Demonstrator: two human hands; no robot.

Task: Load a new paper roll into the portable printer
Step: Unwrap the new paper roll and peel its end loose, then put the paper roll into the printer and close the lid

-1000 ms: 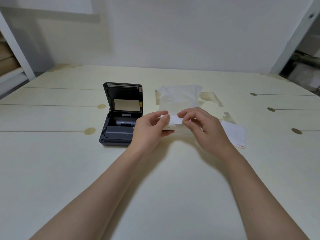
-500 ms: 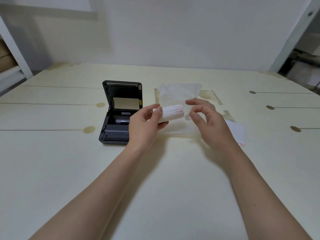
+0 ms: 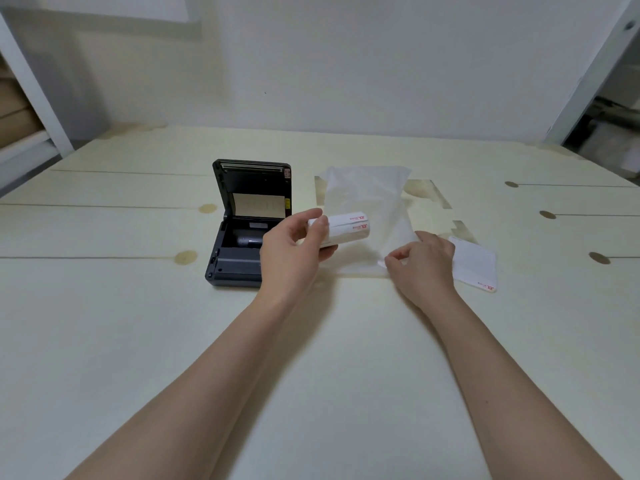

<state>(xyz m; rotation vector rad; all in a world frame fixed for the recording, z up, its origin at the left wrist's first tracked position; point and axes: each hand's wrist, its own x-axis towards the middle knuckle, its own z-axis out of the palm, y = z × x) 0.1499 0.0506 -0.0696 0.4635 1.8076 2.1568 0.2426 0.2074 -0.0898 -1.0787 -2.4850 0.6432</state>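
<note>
While the left hand point(image 3: 294, 251) grips the paper roll point(image 3: 346, 228) beside the open printer point(image 3: 249, 230), whose bay holds a dark core point(image 3: 246, 241), the right hand point(image 3: 420, 263) pinches the plastic bag point(image 3: 370, 209).

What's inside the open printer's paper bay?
In the printer, lid up, the bay holds a dark grey cylinder lying across it. The left hand, holding the paper roll, covers the bay's right end.

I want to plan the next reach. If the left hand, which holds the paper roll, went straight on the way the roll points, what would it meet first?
Probably the clear plastic bag beside the left hand and paper roll; depth is uncertain.
</note>
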